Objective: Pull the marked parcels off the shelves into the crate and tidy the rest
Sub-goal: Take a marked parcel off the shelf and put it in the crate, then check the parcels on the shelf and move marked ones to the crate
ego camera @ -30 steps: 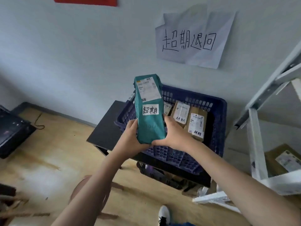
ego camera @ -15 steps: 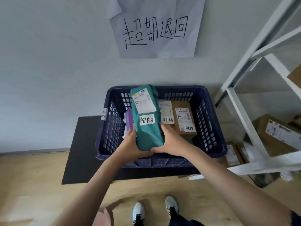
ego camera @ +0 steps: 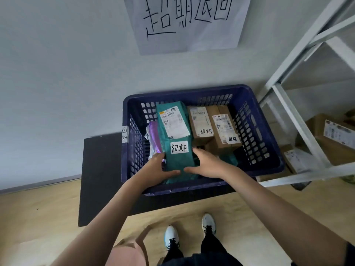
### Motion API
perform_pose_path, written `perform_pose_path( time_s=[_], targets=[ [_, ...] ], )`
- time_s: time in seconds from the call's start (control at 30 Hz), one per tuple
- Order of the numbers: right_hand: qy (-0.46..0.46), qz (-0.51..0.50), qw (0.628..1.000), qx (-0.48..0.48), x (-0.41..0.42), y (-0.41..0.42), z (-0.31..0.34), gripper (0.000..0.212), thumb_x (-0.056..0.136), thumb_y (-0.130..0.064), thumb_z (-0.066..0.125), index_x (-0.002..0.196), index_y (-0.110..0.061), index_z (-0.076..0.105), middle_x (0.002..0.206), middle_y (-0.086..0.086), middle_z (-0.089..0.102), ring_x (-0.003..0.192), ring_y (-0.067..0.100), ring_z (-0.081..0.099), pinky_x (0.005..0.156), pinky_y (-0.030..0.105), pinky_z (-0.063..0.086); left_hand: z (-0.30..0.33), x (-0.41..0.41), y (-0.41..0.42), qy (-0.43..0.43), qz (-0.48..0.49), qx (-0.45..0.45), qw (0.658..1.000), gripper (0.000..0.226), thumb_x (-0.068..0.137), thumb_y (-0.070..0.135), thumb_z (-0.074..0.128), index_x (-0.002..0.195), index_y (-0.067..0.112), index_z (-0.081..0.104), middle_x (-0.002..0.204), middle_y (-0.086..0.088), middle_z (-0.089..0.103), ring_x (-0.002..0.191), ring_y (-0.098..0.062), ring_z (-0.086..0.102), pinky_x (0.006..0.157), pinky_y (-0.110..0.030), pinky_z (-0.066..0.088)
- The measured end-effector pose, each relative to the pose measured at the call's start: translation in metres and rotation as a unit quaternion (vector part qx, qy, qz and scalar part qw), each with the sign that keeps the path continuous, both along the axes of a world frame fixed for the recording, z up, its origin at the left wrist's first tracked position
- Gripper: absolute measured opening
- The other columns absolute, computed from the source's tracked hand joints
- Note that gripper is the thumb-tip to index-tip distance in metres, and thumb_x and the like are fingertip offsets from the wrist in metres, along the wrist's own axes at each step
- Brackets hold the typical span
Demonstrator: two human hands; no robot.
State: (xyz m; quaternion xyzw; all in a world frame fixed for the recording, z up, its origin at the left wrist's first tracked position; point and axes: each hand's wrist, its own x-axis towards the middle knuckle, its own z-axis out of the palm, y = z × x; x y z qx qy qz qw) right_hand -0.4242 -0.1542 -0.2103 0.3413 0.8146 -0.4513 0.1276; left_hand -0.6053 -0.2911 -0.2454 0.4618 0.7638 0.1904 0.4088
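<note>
A teal parcel [ego camera: 175,135] with a shipping label and a white handwritten tag lies low inside the dark blue crate [ego camera: 265,135]. My left hand [ego camera: 158,167] grips its near left edge and my right hand [ego camera: 205,165] grips its near right edge, thumbs over the front end. Two brown cardboard parcels [ego camera: 201,125] [ego camera: 224,127] with the same handwritten tags lie to its right in the crate. A purple and white bag [ego camera: 152,137] is wedged at its left.
The crate stands on a low black table [ego camera: 99,175] against the wall, under a handwritten paper sign [ego camera: 188,22]. A white metal shelf rack [ego camera: 292,116] rises at right with cardboard boxes [ego camera: 334,139] on its lower levels. My feet stand on the wooden floor [ego camera: 38,217].
Both hands have lowered the teal parcel from above the crate's front rim down into the crate beside the brown parcels. The view has come closer to the crate.
</note>
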Motion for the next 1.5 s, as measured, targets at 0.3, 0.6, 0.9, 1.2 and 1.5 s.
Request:
perform_pose_path(
  time_s=[0.3, 0.6, 0.9, 1.2, 1.5],
  targets=[
    [0.043, -0.042, 0.994, 0.09, 0.006, 0.004, 0.007, 0.079, 0.092, -0.039, 0.072, 0.156, -0.025, 0.028, 0.141, -0.006, 0.046, 0.113, 0.005, 0.052, 0.087, 0.019, 0.041, 0.018, -0.002, 0.001, 0.058, 0.037, 0.084, 0.994, 0.075, 0.088, 0.045, 0.071, 0.15, 0.02, 0.037, 0.145, 0.001, 0.044, 0.118, -0.013, 0.054, 0.099, -0.032, 0.05],
    [0.094, -0.073, 0.983, 0.143, 0.019, -0.007, 0.024, 0.078, 0.091, -0.036, 0.072, 0.156, -0.026, 0.03, 0.142, -0.008, 0.047, 0.112, 0.005, 0.056, 0.095, 0.031, 0.052, 0.047, 0.0, -0.012, 0.083, 0.056, 0.147, 0.984, 0.07, 0.091, 0.042, 0.068, 0.15, 0.023, 0.035, 0.145, 0.007, 0.04, 0.124, -0.007, 0.047, 0.101, -0.033, 0.048],
    [0.113, -0.083, 0.974, 0.18, 0.055, -0.03, 0.038, 0.073, 0.093, -0.037, 0.07, 0.155, -0.026, 0.033, 0.142, -0.008, 0.047, 0.113, 0.007, 0.055, 0.095, 0.036, 0.053, 0.057, 0.024, -0.024, 0.124, -0.001, 0.158, 0.98, 0.069, 0.092, 0.044, 0.065, 0.151, 0.023, 0.034, 0.151, 0.004, 0.036, 0.126, -0.015, 0.051, 0.1, -0.036, 0.05],
    [0.123, -0.08, 0.965, 0.217, 0.161, -0.032, 0.058, 0.066, 0.094, -0.041, 0.067, 0.152, -0.03, 0.036, 0.143, -0.012, 0.046, 0.117, 0.007, 0.056, 0.093, 0.036, 0.054, 0.082, 0.113, -0.024, 0.178, -0.007, 0.167, 0.97, 0.065, 0.093, 0.048, 0.061, 0.149, 0.023, 0.037, 0.147, 0.004, 0.04, 0.128, -0.018, 0.049, 0.099, -0.039, 0.049],
    [0.072, -0.123, 0.951, 0.274, 0.365, -0.018, 0.084, 0.065, 0.095, -0.047, 0.063, 0.151, -0.031, 0.036, 0.142, -0.012, 0.046, 0.12, 0.009, 0.055, 0.092, 0.036, 0.052, 0.097, 0.31, 0.02, 0.228, -0.09, 0.178, 0.953, 0.067, 0.093, 0.052, 0.058, 0.149, 0.023, 0.037, 0.15, 0.004, 0.039, 0.13, -0.022, 0.047, 0.094, -0.039, 0.049]
  ],
)
